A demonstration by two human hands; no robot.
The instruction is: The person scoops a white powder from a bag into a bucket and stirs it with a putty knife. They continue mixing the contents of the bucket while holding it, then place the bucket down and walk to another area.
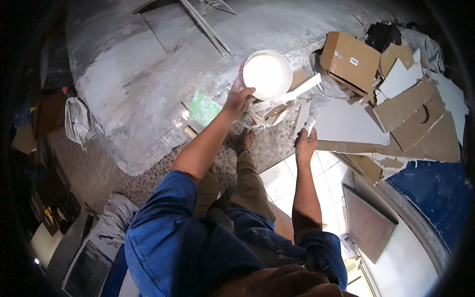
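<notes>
My left hand (239,100) grips a round white bucket (267,75) at its near left side, thumb over the rim. Pale white stuff fills the part of the bucket that I can see into. Off to the right, my right hand (306,143) is closed around the handle of a putty knife (315,113), whose whitish blade points away from me. The knife is apart from the bucket. Under and beside the bucket lie a crumpled clear plastic bag (269,115) and a white strip (307,86).
Torn cardboard (420,123), a brown cardboard box (350,60) and white board pieces (341,121) pile up at the right. A grey dusty sheet (118,89) covers the floor ahead, with long metal bars (208,28) and a green piece (204,108) on it. A framed panel (368,222) leans at lower right.
</notes>
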